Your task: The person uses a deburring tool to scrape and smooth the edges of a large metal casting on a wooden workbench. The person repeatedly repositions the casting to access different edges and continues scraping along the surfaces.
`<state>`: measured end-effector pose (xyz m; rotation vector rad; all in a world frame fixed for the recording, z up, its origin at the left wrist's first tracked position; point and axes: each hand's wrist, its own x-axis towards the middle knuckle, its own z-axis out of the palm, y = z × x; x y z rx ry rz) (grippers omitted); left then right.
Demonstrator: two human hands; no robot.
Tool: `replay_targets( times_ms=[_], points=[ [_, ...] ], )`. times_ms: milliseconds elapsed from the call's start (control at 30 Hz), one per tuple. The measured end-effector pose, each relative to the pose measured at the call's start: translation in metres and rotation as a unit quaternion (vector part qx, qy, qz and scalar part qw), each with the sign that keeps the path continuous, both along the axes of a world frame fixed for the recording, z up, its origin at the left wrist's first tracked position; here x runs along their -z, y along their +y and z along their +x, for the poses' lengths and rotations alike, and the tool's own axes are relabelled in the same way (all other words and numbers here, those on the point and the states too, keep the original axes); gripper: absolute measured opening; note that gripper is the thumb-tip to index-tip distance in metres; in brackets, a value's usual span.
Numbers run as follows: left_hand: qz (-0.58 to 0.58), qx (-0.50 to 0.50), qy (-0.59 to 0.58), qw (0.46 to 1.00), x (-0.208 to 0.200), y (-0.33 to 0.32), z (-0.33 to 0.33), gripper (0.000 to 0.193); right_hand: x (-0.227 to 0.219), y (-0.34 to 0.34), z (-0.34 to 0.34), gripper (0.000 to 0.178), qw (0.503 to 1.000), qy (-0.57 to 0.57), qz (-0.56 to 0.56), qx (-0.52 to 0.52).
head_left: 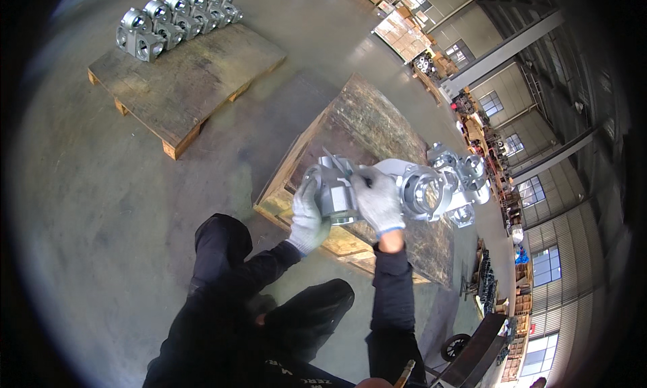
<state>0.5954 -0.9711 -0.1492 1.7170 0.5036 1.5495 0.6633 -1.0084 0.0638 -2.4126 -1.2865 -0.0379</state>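
A silver metal casting (pixel 335 198), a valve-body-like block with machined faces, is at the near left end of the wooden-topped stand in front of me. My left hand (pixel 307 218), in a pale work glove, grips its left side with curled fingers. Against its right side is my right hand (pixel 379 200), also gloved, fingers closed. What those fingers hold is hidden; a thin pointed edge shows above the casting. Just right of that hand stands another silver casting (pixel 426 191) with a large round bore, and more castings (pixel 465 172) cluster behind it.
A low wooden pallet (pixel 195 84) at the far left bears a row of several silver castings (pixel 178 17). The worn stand top (pixel 377 115) extends away from me. A dark wheeled cart (pixel 472 354) is at lower right. Boxes (pixel 402 36) and shelving line the far wall.
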Motion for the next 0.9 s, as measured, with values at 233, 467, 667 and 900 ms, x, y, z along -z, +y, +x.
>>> replay_targets(
  times_ms=[233, 467, 667, 900],
  points=[
    [0.007, 0.039, 0.137, 0.99, 0.021, 0.002, 0.005, 0.106, -0.014, -0.003, -0.007, 0.036, 0.995, 0.058, -0.063, 0.041],
    [-0.064, 0.123, 0.183, 0.973, 0.01, 0.018, 0.002, 0.107, -0.008, 0.012, 0.004, 0.031, 0.978, -0.15, -0.107, -0.101],
    [-0.087, 0.165, 0.196, 0.963, -0.001, 0.025, -0.003, 0.102, -0.006, 0.016, 0.004, 0.032, 0.969, -0.16, -0.152, -0.115],
    [-0.078, 0.177, 0.23, 0.954, -0.01, 0.035, -0.008, 0.1, -0.03, 0.041, 0.005, 0.032, 0.921, -0.27, -0.259, -0.107]
  ],
)
